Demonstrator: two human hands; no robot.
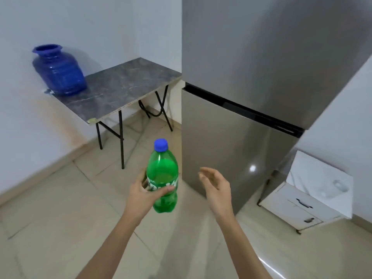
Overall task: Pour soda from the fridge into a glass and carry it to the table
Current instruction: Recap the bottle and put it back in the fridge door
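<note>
green plastic soda bottle stands nearly upright in the air above the tiled floor, its long axis running bottom to top with the blue cap pointing up and leaning slightly away from the camera. the left hand is wrapped around its label band, thumb across the front and fingers behind, gripping it firmly. the right hand hangs just beside the bottle, apart from it, fingers loosely spread and holding nothing, in front of the fridge. both fridge doors are shut, with a dark gap between the upper and lower one. to the left a grey marble-look folding table stands against the wall, with a blue jar on its far corner. the label's lettering is partly covered by the thumb and hard to read. on the low white cabinet at the right sits something clear, perhaps glass, too faint to make out. the fridge top is cut off by the frame.
</note>
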